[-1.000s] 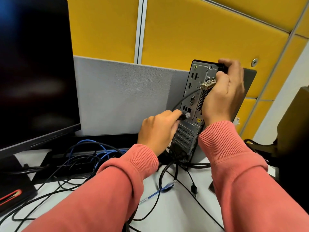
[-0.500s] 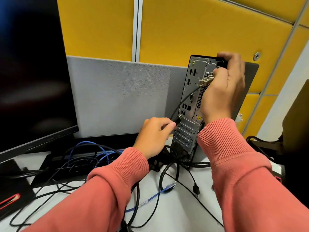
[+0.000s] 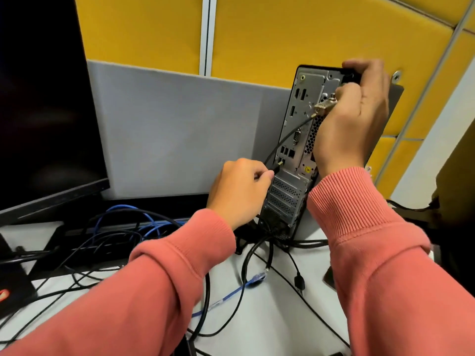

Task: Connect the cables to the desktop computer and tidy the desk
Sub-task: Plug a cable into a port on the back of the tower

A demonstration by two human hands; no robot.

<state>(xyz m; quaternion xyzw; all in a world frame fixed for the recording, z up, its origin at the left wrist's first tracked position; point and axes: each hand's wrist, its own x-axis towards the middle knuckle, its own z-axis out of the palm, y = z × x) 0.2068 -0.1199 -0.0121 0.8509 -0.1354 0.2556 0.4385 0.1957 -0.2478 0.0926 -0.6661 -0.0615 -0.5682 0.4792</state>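
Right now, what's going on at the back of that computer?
A person is plugging cables into the rear of the desktop computer, which stands upright on the desk. The left hand pinches a small black plug right at the USB ports. The right hand grips the tower's top edge and holds a metal connector against the panel. More loose cables lie tangled on the desk.
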